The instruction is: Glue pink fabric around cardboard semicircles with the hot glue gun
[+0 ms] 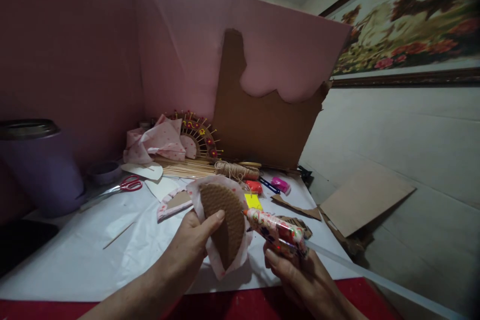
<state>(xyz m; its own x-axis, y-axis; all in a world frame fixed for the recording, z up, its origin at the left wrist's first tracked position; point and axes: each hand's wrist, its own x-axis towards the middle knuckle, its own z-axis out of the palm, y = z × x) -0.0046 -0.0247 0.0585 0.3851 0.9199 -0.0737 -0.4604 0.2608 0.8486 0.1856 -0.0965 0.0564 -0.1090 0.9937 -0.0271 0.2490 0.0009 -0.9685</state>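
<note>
My left hand (195, 240) grips a half-round piece of corrugated cardboard (221, 220), its thumb pressed on the brown face. Pale dotted fabric (215, 255) sticks out all round the cardboard's edge. In my right hand (300, 272) is a glue gun (275, 227) wrapped in a flowery cover, with a long clear glue stick (378, 280) trailing from its rear. The gun's orange nozzle points left, at the right edge of the cardboard; whether it touches cannot be made out. Behind my left hand lies another half-round piece with folded fabric edging (175, 205).
Red-handled scissors (129, 183) and a thin stick (118, 236) lie on the left of the white table cover (90, 255). A purple bin (45, 170) stands far left. Twine (236, 170), bamboo sticks (187, 167) and a decorated fan shape (202, 132) are at the back, before cut cardboard (262, 130).
</note>
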